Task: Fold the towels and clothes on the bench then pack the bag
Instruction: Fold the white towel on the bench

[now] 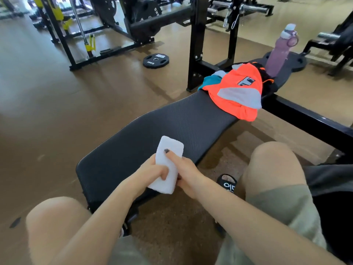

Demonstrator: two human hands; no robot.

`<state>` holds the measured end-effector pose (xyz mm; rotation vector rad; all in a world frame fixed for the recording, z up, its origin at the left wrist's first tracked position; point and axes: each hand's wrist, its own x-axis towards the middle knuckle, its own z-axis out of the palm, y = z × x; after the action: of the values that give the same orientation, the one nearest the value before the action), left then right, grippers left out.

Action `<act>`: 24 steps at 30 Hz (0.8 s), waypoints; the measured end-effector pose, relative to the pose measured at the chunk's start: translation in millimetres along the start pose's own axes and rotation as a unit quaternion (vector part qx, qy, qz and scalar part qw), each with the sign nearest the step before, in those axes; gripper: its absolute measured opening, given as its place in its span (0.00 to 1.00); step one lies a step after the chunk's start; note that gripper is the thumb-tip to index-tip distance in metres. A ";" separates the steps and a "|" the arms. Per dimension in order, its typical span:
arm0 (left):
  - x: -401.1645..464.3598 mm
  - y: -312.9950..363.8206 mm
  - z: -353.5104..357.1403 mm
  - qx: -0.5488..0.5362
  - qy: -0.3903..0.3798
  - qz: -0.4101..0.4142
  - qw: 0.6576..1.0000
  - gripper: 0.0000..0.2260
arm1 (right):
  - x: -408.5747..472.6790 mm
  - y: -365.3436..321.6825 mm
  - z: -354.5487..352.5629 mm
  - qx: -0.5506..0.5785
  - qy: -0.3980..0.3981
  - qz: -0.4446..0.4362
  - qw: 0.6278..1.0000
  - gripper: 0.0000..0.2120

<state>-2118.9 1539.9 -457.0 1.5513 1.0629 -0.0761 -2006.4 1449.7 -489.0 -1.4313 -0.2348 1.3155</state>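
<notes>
Worktop, frame centre: black padded vinyl w/ fine ribbed weave, matt. Folded towel, lower centre: white soft cloth, matt. Shirt, upper right: orange/grey smooth synthetic cloth. Bottle: translucent purple plastic. Rack frame: black painted metal, semi-gloss. Floor: brown, matt, faint sheen.

Weight plate on the floor: "10KG" in white on its near rim; white label above its hub w/ text too small to read. Black machine housing at top, behind the rack: white lettering ending "KG", rest cut off/blurred. Black slide sandal beside the worktop: white letters, approx. "OID", partly hidden. Orange shirt on the worktop: dark patch w/ light graphic, not legible.
</notes>
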 end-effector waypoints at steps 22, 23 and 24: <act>-80.1 173.4 267.4 -0.033 -0.266 0.179 0.947 0.14 | -251.0 -60.7 -287.0 -0.009 0.090 -0.209 0.974 0.20; -80.2 170.8 277.6 -0.025 -0.270 0.171 0.947 0.13 | -255.4 -52.1 -293.7 -0.005 0.109 -0.200 0.974 0.20; -80.8 167.9 287.2 -0.018 -0.273 0.164 0.948 0.13 | -258.6 -42.8 -299.3 0.003 0.133 -0.192 0.972 0.20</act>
<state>-1915.4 1278.5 -370.6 1.5289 0.3633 -0.2415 -1841.9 1103.6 -382.0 -1.4524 -0.3102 0.8018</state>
